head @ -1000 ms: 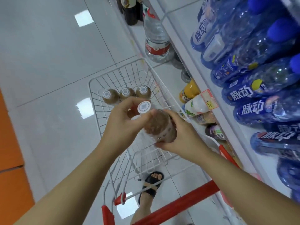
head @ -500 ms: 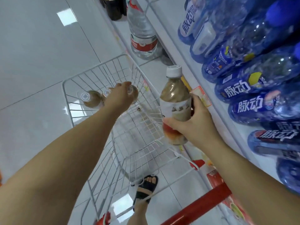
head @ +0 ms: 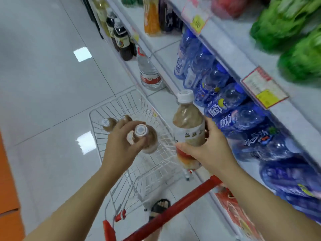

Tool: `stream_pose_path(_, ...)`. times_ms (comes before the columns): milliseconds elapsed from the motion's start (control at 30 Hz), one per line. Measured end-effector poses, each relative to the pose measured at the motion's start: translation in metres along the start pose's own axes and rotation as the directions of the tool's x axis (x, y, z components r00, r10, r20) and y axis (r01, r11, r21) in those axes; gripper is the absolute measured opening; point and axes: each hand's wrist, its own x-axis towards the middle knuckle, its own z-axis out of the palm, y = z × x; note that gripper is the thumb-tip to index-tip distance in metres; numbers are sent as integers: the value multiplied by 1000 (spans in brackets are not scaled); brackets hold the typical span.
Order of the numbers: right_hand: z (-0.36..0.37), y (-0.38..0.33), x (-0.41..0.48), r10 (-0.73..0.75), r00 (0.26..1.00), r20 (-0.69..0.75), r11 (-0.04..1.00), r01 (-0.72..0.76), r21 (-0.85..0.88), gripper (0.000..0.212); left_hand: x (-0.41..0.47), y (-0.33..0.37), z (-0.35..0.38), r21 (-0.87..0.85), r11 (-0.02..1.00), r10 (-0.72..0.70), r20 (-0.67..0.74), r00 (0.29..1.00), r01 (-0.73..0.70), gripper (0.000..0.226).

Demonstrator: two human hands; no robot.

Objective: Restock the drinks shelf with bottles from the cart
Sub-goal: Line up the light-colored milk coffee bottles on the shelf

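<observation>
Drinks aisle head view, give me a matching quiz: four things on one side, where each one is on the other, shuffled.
Things:
1. brown drink bottle with white cap and label
2. brown drink bottle seen cap-on
3. large clear water jug with red label
4. blue plastic bottles

Places:
A. floor beside shelving
B. right hand
C. lying on shelf
D. left hand

Pairs: 1-B, 2-D, 3-A, 4-C
</observation>
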Motion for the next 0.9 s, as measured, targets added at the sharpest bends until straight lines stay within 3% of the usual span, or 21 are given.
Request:
stream_pose_path(167,-54,-64,-84,-151,986,-65,987,153,37,61,-45,119,-61,-124,973,185,-96,978,-196,29)
stream_pose_path(400,-153,-124,-227,-394,897,-203,905,417,86,64,-132,281,-104,-244,847,402,-289,869,-473,32)
stream_pose_path(533,-215,-142,-314,-501,781,-373,836,548,25,66,-176,353,-108,-424,731,431,-321,844,-534,15)
stream_pose_path(733,-294,-146,-407,-622,533,-574,746,626,-227,73,-231,434,-91,-488,595,587,-280,760,-639,7)
stream_pose_path(900,-333,-139,-419,-649,446,-617,735,577,-356,74,-244,469,-75,-632,537,595,-185,782,-559,18)
